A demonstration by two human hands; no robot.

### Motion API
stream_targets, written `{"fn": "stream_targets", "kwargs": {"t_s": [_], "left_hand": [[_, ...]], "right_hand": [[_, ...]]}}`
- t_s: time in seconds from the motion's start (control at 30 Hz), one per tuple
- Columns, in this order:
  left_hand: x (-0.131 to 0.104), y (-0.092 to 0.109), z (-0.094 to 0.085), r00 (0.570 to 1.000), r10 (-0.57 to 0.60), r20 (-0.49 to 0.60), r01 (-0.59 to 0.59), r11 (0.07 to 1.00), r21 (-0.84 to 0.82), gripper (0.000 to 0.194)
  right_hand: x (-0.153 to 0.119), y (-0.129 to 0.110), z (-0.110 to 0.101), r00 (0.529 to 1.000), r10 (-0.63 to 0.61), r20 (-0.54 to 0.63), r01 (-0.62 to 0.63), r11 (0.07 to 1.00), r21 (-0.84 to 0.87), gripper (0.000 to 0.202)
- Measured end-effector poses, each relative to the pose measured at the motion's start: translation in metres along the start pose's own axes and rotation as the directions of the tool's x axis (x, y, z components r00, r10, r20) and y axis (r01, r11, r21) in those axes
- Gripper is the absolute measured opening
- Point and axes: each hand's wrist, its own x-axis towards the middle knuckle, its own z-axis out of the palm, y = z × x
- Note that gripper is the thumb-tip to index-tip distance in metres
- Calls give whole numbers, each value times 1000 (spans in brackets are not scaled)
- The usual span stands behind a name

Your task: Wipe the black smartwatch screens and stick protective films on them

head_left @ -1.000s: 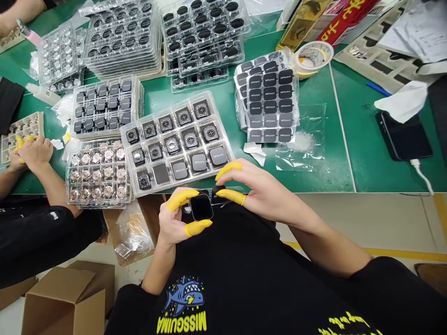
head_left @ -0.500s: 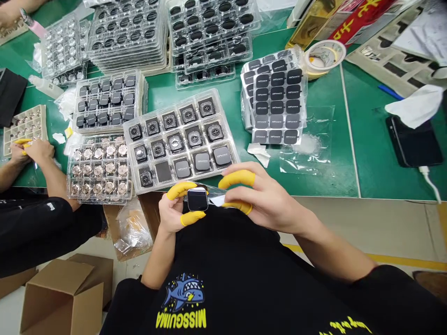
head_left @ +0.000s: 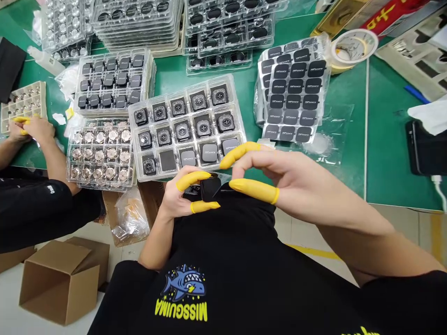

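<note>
Left hand (head_left: 176, 195): thumb and index in yellow finger cots, pinching a dark square watch piece (head_left: 209, 187) by opposite edges, held just off the near edge of the worktop. Right hand (head_left: 279, 179): thumb and index parted by a small gap, a bare finger bent between; thin film (head_left: 222, 180) ran from the watch piece towards the thumb tip. Could not tell whether it was pinched there.

The worktop (head_left: 386, 153) was green, a pale seam crossing its right part. Watch tray (head_left: 134, 139) lay along the near edge, its near side just beyond the left hand. Tape (head_left: 372, 46) sat towards the right, red box (head_left: 394, 14) at the far edge. A co-worker's two hands (head_left: 41, 130) were at a beige tray (head_left: 4, 114), near left corner. A cardboard box (head_left: 45, 291) stood open on the floor.

Counts: watch tray, 15 pockets: 11 with round sensors up, 3 with grey square faces, 1 showing a flat dark square. Black-square tray (head_left: 111, 79), top layer: 15. Rose-gold watches (head_left: 99, 155): three full rows of 5. Top label sheet (head_left: 293, 101): five full rows of 3
</note>
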Motion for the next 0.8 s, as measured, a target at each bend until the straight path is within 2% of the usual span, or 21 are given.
{"fn": "stream_targets", "kwargs": {"t_s": [0.27, 0.5, 0.67, 0.8], "left_hand": [[2, -2, -3, 999, 20, 35, -19, 999, -40, 78], [-1, -5, -3, 999, -24, 33, 27, 997, -77, 79], [2, -5, -2, 999, 10, 36, -8, 999, -51, 75], [2, -5, -3, 999, -5, 45, 7, 999, -51, 76]], "right_hand": [[19, 2, 10, 994, 22, 110, -21, 1000, -12, 13], [20, 5, 13, 995, 20, 99, -18, 1000, -16, 11], [20, 7, 14, 995, 0, 102, 3, 1000, -28, 11], [21, 8, 13, 994, 4, 109, -1, 1000, -25, 12]]}}
